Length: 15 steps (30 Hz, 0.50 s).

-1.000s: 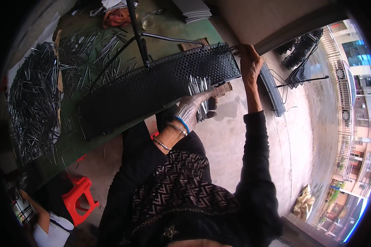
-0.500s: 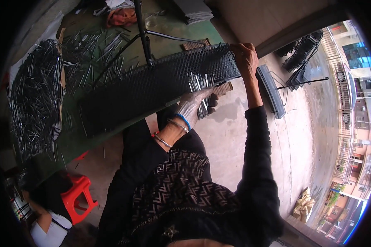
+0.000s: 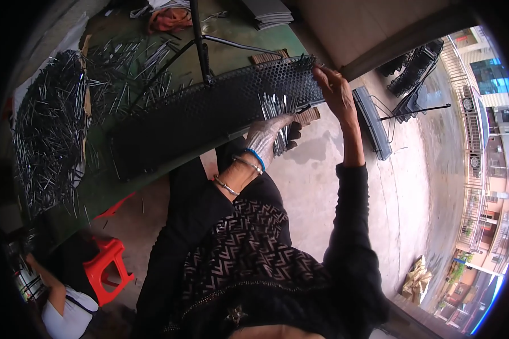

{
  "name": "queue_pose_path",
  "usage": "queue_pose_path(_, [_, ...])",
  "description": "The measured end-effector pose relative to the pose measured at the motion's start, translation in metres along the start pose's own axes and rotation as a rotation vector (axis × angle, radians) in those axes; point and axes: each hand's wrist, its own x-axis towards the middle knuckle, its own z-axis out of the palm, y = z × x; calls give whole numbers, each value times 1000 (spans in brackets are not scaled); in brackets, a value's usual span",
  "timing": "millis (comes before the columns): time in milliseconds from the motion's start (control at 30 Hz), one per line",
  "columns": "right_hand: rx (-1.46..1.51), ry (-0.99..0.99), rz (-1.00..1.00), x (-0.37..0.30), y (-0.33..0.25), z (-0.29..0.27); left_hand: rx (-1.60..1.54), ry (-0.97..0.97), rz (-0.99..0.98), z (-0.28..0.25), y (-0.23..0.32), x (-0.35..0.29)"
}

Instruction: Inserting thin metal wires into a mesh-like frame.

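Note:
My left hand [image 3: 266, 135], in a pale glove with a blue band and bracelets at the wrist, is closed around a bundle of thin metal strips [image 3: 276, 110]. The strips stand up past its fingers, by the near edge of a long black perforated metal panel [image 3: 209, 107]. The panel lies slanted over the green table, with short dark pieces sticking up at its far right corner. Beside that right end is my bare right hand [image 3: 338, 96], its fingers bent together; anything small between them cannot be made out.
Loose dark strips [image 3: 48, 130] are heaped on the left of the green table [image 3: 96, 209]. A black metal frame [image 3: 201, 51] rises behind the panel. A red stool [image 3: 110, 268] and a co-worker's arm [image 3: 56, 291] are at lower left. Another panel [image 3: 372, 124] stands on the floor to the right.
My right hand has drawn back slightly from the panel's right corner, and its fingers have shifted. My left hand keeps the bundle, moved slightly.

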Motion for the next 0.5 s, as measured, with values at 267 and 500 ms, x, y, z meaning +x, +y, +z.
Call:
queue_pose_path(267, [575, -427, 81, -45, -29, -6, 89, 46, -13, 4, -3, 1])
queue_pose_path(500, [701, -430, 196, -48, -15, 0, 140, 76, -46, 2, -3, 4])
